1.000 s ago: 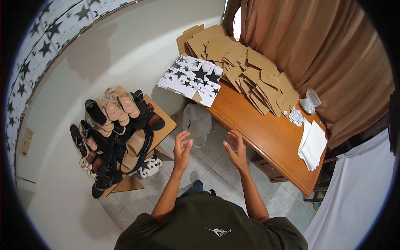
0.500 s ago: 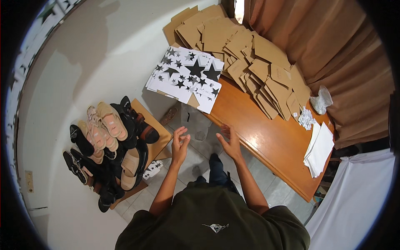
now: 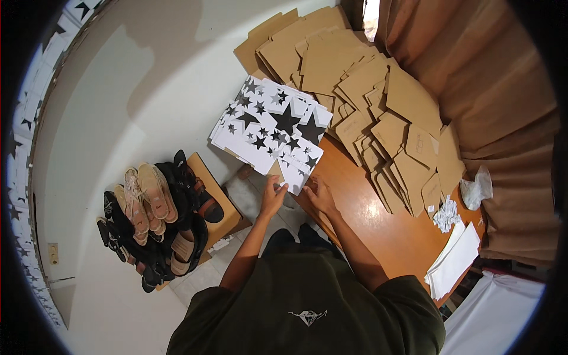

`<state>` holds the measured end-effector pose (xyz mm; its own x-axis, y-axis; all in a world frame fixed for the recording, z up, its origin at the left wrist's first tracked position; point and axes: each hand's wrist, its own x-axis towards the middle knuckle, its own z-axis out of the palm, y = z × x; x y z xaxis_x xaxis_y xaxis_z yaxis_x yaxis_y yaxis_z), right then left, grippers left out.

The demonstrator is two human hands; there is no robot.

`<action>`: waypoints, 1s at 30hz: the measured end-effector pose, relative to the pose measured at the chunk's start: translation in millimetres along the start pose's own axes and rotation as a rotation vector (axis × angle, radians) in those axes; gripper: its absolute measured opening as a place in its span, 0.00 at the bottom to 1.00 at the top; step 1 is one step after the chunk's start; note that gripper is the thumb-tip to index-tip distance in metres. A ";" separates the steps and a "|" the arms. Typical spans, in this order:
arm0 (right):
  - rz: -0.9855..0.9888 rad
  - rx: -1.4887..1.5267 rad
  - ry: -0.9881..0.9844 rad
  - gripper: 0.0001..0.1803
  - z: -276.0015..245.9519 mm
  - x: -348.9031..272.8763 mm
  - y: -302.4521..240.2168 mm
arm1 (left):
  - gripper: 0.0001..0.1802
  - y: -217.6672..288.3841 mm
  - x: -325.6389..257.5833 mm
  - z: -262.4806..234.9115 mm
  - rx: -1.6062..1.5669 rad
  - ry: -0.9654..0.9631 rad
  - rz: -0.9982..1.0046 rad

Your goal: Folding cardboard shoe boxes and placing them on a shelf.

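Observation:
A stack of flat white cardboard sheets printed with black and grey stars (image 3: pixel 260 125) lies at the far left end of the wooden table, its near corner toward me. My left hand (image 3: pixel 274 195) is at the stack's near edge, beside a brown notch; its fingers are half curled, with the thumb apart. Whether the fingertips touch the cardboard is hard to tell. Just right of the near corner, my right hand (image 3: pixel 321 196) hovers over the table's edge, fingers bent and thumb apart, with nothing visible in it.
Many folded brown cardboard pieces (image 3: pixel 408 142) cover the back of the wooden table (image 3: pixel 370 228). White paper sheets (image 3: pixel 452 260), paper scraps (image 3: pixel 448 216) and a clear plastic bag (image 3: pixel 477 188) lie at the right. Sandals and shoes (image 3: pixel 157 201) crowd a brown box (image 3: pixel 225 204) at left.
Both hands have moved forward and closer together, reaching the near corner of the star-printed stack. My view has shifted, and I stand nearer the table.

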<state>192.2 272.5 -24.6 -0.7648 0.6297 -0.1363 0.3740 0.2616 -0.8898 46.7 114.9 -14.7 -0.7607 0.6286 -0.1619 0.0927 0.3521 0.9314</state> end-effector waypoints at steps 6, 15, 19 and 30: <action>0.069 0.164 -0.056 0.29 8.1 24.4 -3.4 | 0.29 -39.1 23.2 18.8 0.306 -0.024 0.061; 0.316 0.487 0.176 0.39 23.3 34.7 9.1 | 0.26 -0.3 17.2 11.0 0.064 0.034 0.009; 0.462 0.762 0.138 0.33 16.3 46.6 10.3 | 0.24 22.5 19.6 3.3 -0.024 0.021 0.032; 0.415 0.967 0.305 0.16 -16.3 57.6 -85.0 | 0.20 100.5 40.0 -36.2 -0.243 -0.090 0.110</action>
<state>125.0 298.5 50.3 -0.4624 0.7259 -0.5091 -0.0996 -0.6131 -0.7837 2.3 150.3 84.3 -0.6937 0.7165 -0.0740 0.0059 0.1085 0.9941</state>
